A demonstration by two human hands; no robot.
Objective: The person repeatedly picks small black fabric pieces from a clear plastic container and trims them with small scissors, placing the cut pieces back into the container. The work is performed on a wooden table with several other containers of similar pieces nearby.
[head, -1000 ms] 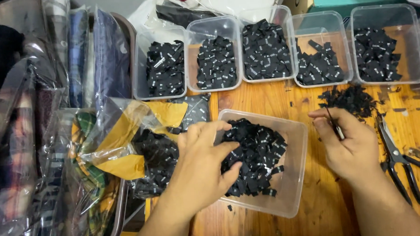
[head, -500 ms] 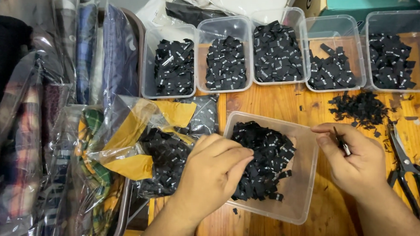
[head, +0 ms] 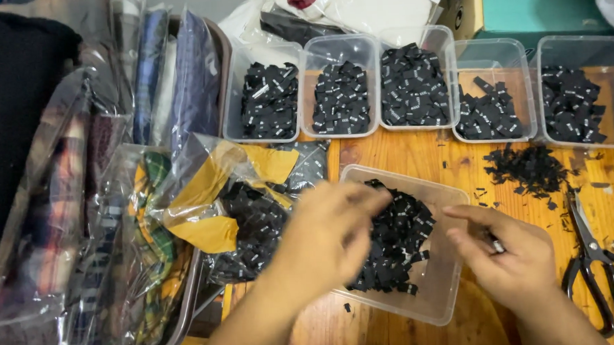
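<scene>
Under the blurry left hand [head: 330, 237], too fuzzy to judge its grip, lie little black labels [head: 393, 238]: light and floppy, best pinched by an edge. The right hand [head: 511, 257] pinches one.

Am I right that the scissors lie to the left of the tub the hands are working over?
Not quite: the head view shows the scissors lying to the right of that tub, beyond the right hand.
</scene>
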